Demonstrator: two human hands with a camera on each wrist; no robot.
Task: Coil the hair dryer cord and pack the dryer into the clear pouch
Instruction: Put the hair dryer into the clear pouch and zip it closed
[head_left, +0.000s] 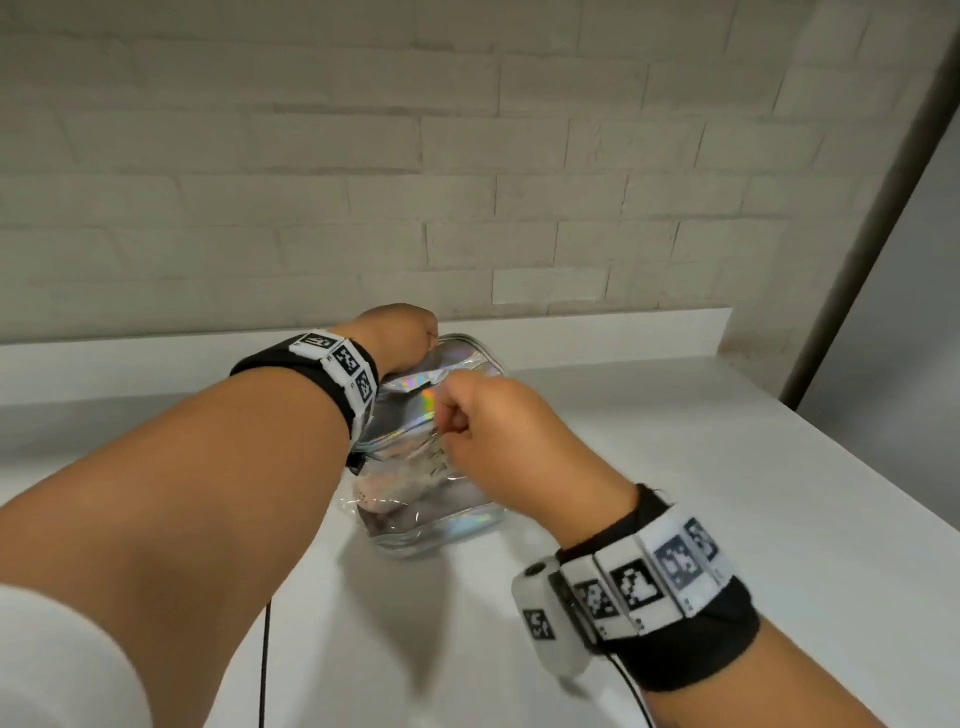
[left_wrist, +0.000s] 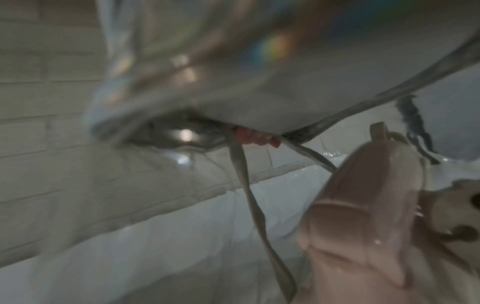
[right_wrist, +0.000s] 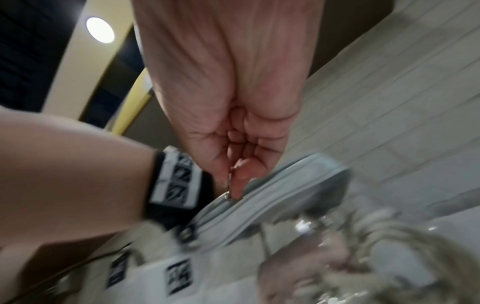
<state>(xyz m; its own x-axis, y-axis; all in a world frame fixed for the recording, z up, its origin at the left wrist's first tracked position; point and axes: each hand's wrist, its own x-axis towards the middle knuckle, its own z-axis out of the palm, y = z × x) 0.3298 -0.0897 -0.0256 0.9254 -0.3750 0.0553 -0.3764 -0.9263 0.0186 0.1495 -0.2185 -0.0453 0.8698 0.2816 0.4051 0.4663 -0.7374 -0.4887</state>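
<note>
The clear pouch (head_left: 441, 514) with shiny rainbow trim stands on the white counter (head_left: 675, 467). Through its wall shows the pale pink hair dryer (head_left: 395, 488), which is large and close in the left wrist view (left_wrist: 363, 205). My left hand (head_left: 415, 338) grips the pouch's far top corner, fingers curled over the edge. My right hand (head_left: 457, 421) pinches the small metal zipper pull (right_wrist: 228, 195) on the pouch's top edge (right_wrist: 272, 197) between thumb and forefinger. A blurred coil of cord (right_wrist: 376, 236) lies inside the pouch.
A white brick wall (head_left: 467, 156) rises behind a low ledge (head_left: 623, 332) at the counter's back. The counter's right edge (head_left: 883, 493) runs diagonally toward me. Thin dark cables (head_left: 266, 665) hang from my wrist bands.
</note>
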